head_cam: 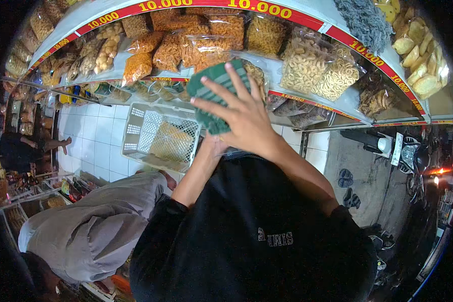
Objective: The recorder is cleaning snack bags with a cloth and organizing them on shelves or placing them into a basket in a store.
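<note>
A folded green striped cloth (pixel 214 88) lies under the spread fingers of my right hand (pixel 245 109), in front of the snack shelf. My left hand (pixel 214 142) is below the cloth, by the right wrist, and mostly hidden. A sliver of clear plastic (pixel 230 152) shows near it, but I cannot tell what the left hand holds. Just beyond the cloth is a clear bag of snacks (pixel 256 73), partly covered; whether it rests on the shelf is unclear. Bags of orange snacks (pixel 170 51) and bags of pale ring-shaped snacks (pixel 305 64) stand on the shelf around it.
A plastic crate (pixel 137 145) with a bag of snacks (pixel 173 141) inside stands on the white tiles (pixel 104 124). Left of me, a person in grey clothes (pixel 94 222) bends close. A grey fluffy cloth (pixel 366 24) lies upper right. Outside are sandals (pixel 346 178) and a motorbike (pixel 407 151).
</note>
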The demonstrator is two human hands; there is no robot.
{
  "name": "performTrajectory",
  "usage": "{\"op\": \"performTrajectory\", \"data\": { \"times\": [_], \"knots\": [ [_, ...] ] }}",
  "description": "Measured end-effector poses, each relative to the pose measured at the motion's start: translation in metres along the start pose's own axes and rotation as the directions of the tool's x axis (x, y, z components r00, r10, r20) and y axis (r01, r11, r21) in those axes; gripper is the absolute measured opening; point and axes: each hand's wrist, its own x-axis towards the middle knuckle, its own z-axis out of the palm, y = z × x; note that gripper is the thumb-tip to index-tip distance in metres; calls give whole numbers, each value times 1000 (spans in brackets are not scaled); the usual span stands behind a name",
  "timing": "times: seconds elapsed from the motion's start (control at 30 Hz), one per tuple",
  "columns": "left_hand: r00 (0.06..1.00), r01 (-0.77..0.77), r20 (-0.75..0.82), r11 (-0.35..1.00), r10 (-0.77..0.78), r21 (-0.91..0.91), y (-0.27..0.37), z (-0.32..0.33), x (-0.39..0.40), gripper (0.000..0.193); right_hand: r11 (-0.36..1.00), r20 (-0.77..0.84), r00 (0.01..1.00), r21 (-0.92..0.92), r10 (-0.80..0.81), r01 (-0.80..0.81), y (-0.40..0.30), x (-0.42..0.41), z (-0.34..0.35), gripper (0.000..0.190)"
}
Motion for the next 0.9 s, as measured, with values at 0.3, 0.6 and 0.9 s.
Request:
{"op": "performTrajectory", "data": {
  "times": [0.3,0.6,0.9],
  "knots": [
    [997,52,62,995,-47,-81,10,6,-1,66,985,159,973,-10,-170,174,-16,-47,3,59],
    [973,-100,182,972,139,-212,30,0,-5,53,998,-178,984,58,-10,20,9,-70,10,51],
    [949,-199,-91,802,300,564,27,40,-4,56,263,-92,637,948,765,-178,29,-58,21,39]
  ]
}}
